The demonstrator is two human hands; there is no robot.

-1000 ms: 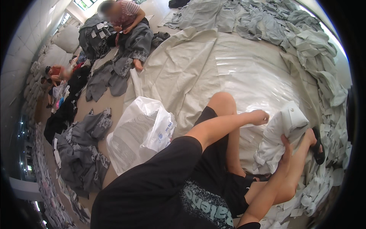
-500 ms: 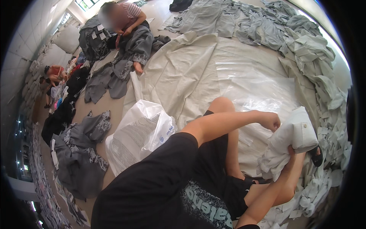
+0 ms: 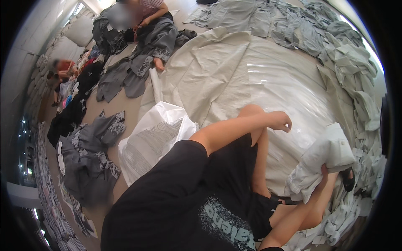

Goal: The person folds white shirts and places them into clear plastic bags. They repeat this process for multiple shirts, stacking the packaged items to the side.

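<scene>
A folded pale garment with a button (image 3: 337, 148), its loose end hanging down, is gripped from below by my right hand (image 3: 323, 170). Only part of that hand shows, because the cloth covers the remaining fingers. My left hand (image 3: 280, 121) is apart from the garment, above a clear plastic sheet (image 3: 293, 100). Its fingers are curled and pressed together; a tiny whitish spot shows at their tips, too small to name. A large beige cloth (image 3: 201, 79) lies spread under the plastic, in front of my bent legs.
A white printed sack (image 3: 157, 134) stands to my left, beside dark grey garments (image 3: 90, 157). Heaps of light grey clothing (image 3: 360, 83) curve around the far and right sides. A co-worker (image 3: 153, 14) sits at the far left among dark clothes; others are farther back.
My left hand has drawn back leftward and up, away from the garment. My right hand still grips the garment, which has shifted slightly down and right. The whole view has shifted a little.
</scene>
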